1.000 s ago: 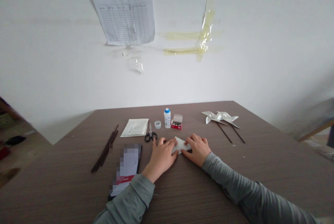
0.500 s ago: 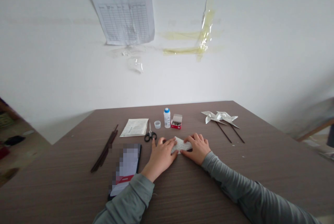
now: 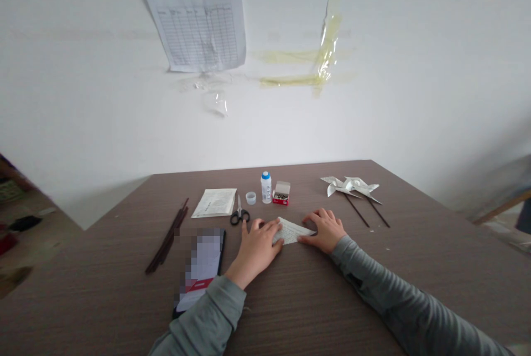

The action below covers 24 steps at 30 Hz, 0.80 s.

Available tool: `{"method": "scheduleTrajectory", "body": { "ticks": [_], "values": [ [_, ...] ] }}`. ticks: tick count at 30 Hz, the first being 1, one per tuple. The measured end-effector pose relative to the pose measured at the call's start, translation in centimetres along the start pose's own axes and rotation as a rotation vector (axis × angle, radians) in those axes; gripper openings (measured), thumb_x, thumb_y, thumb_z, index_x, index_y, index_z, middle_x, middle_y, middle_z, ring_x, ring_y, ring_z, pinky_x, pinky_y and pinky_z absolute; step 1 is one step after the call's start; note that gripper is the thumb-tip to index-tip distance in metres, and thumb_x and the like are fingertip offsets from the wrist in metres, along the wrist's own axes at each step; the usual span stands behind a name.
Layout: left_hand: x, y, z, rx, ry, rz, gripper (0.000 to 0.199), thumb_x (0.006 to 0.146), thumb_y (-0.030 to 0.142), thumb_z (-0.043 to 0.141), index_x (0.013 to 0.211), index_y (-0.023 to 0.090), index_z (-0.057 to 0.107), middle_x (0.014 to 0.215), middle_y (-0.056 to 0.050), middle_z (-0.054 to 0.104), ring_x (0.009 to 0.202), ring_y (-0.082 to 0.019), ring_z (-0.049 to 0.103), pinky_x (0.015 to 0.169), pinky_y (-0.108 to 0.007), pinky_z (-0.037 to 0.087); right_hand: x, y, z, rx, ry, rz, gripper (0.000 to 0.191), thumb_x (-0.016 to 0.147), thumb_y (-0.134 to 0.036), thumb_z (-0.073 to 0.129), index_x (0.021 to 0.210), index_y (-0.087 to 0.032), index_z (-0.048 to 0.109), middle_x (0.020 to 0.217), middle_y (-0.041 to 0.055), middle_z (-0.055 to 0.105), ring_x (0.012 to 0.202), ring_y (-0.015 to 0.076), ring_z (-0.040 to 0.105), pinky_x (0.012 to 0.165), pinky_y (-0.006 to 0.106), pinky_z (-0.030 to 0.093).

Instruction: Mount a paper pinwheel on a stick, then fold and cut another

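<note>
The open left hand (image 3: 255,251) is pressing its flat fingers on the folded paper (image 3: 292,231) just in front of the scissors (image 3: 239,215), the open right hand (image 3: 326,230) is touching the paper's other end without gripping, and uneven pressing could be making the paper slide.

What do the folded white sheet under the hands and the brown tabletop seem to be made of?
The folded white sheet looks like thin matte paper, with sharp creases and small dark print. The brown tabletop looks like wood-grain laminate, given its fine, even streaks and low sheen, though real veneer can't be ruled out.
</note>
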<state>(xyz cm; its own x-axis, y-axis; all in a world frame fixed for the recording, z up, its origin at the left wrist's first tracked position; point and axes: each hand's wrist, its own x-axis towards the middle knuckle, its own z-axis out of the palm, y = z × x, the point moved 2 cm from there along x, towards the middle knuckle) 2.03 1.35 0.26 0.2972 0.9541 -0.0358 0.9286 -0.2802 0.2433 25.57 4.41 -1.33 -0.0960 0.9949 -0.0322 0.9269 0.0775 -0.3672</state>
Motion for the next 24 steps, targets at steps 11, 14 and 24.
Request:
{"method": "scheduleTrajectory", "body": {
  "ticks": [11, 14, 24],
  "values": [
    [0.3, -1.1, 1.2, 0.058, 0.092, 0.031, 0.049, 0.123, 0.033, 0.075, 0.169, 0.047, 0.086, 0.186, -0.001, 0.080, 0.169, -0.045, 0.071, 0.152, -0.089, 0.044, 1.9, 3.3, -0.5, -0.032, -0.011, 0.012, 0.048, 0.093, -0.044, 0.106, 0.141, -0.043, 0.098, 0.163, 0.0128, 0.082, 0.160, 0.0504, 0.070, 0.130, 0.063, 0.061],
    [0.3, -1.1, 1.3, 0.054, 0.086, 0.039, 0.051, 0.124, 0.033, 0.072, 0.171, 0.046, 0.084, 0.187, -0.002, 0.079, 0.171, -0.046, 0.069, 0.153, -0.091, 0.041, 2.4, 4.4, -0.4, -0.034, -0.013, 0.004, 0.048, 0.093, -0.043, 0.107, 0.140, -0.044, 0.099, 0.162, 0.0124, 0.083, 0.160, 0.0506, 0.072, 0.129, 0.062, 0.062],
    [0.2, -0.9, 0.8, -0.019, 0.033, 0.033, 0.053, 0.123, 0.036, 0.067, 0.173, 0.043, 0.083, 0.191, -0.003, 0.076, 0.175, -0.051, 0.063, 0.155, -0.095, 0.032, 2.8, 5.9, 0.0, -0.010, 0.044, -0.058, 0.050, 0.088, -0.019, 0.104, 0.135, -0.037, 0.102, 0.153, 0.0136, 0.087, 0.150, 0.0443, 0.078, 0.125, 0.057, 0.063]
  ]
}}
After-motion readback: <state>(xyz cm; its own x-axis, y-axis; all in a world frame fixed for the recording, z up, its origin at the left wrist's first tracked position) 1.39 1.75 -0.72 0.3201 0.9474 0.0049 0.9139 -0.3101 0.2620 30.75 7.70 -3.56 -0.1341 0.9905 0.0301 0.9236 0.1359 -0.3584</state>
